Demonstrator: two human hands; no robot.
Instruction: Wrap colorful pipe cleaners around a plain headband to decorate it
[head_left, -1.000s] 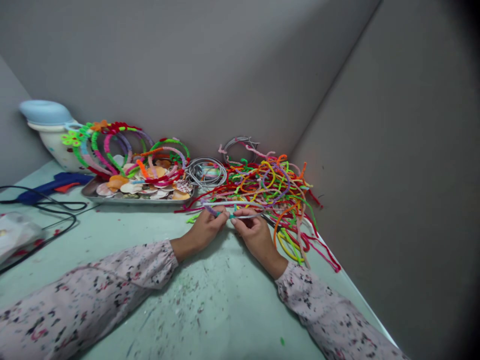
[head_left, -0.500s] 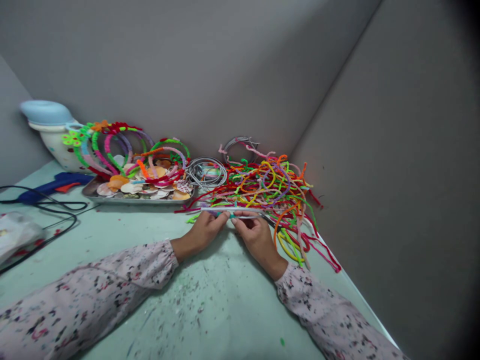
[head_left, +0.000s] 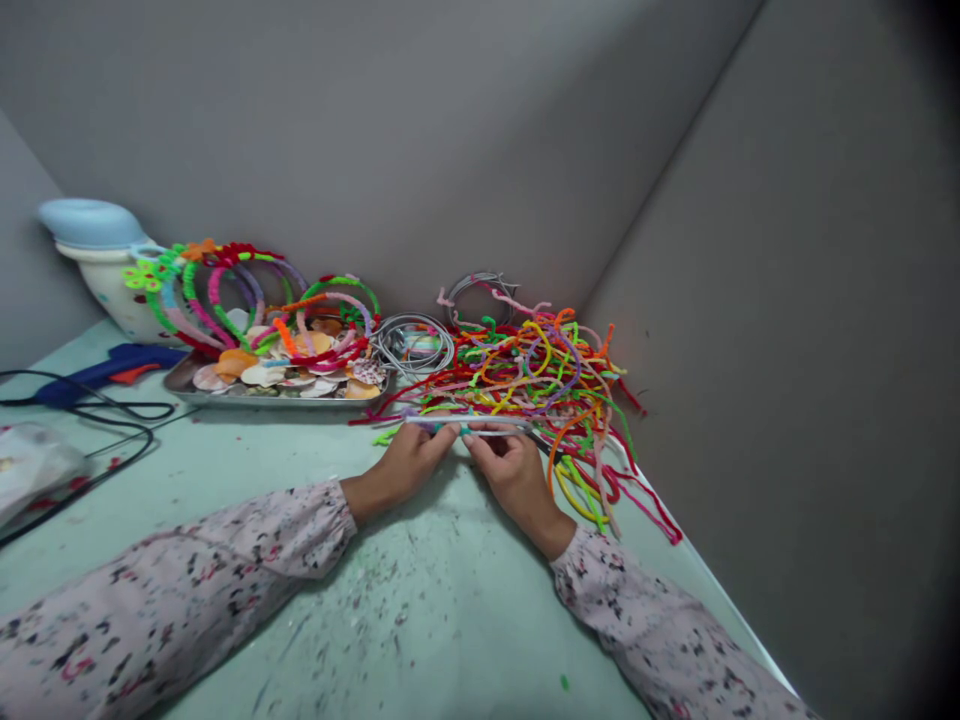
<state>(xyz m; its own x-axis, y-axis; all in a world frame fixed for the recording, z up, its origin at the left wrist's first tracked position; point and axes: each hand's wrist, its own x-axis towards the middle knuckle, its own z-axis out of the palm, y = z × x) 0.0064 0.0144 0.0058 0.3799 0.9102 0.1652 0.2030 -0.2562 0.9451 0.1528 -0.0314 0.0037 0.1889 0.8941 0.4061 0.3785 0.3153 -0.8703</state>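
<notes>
A thin whitish-grey headband (head_left: 480,419) lies sideways between my hands, its rounded end toward the right. Purple and teal pipe cleaner is wound round its near strand on the left. My left hand (head_left: 409,462) is closed on the wrapped part of the headband, thumb pressing from the near side. Thumb and fingertips of my right hand (head_left: 516,482) pinch the teal pipe cleaner (head_left: 463,431) just right of the left thumb. The fingers hide much of the wrapping.
A tangled pile of pipe cleaners (head_left: 525,365) lies behind my hands and to the right. At left stand a metal tray (head_left: 300,402) of shells and wrapped headbands (head_left: 217,290), a blue glue gun (head_left: 97,375) with a black cord, and a white container (head_left: 124,285). Grey headbands (head_left: 412,345) lie beside the tray.
Both hands keep nearly the same place and grip. The headband's right end has shifted very slightly; the rest looks the same.
</notes>
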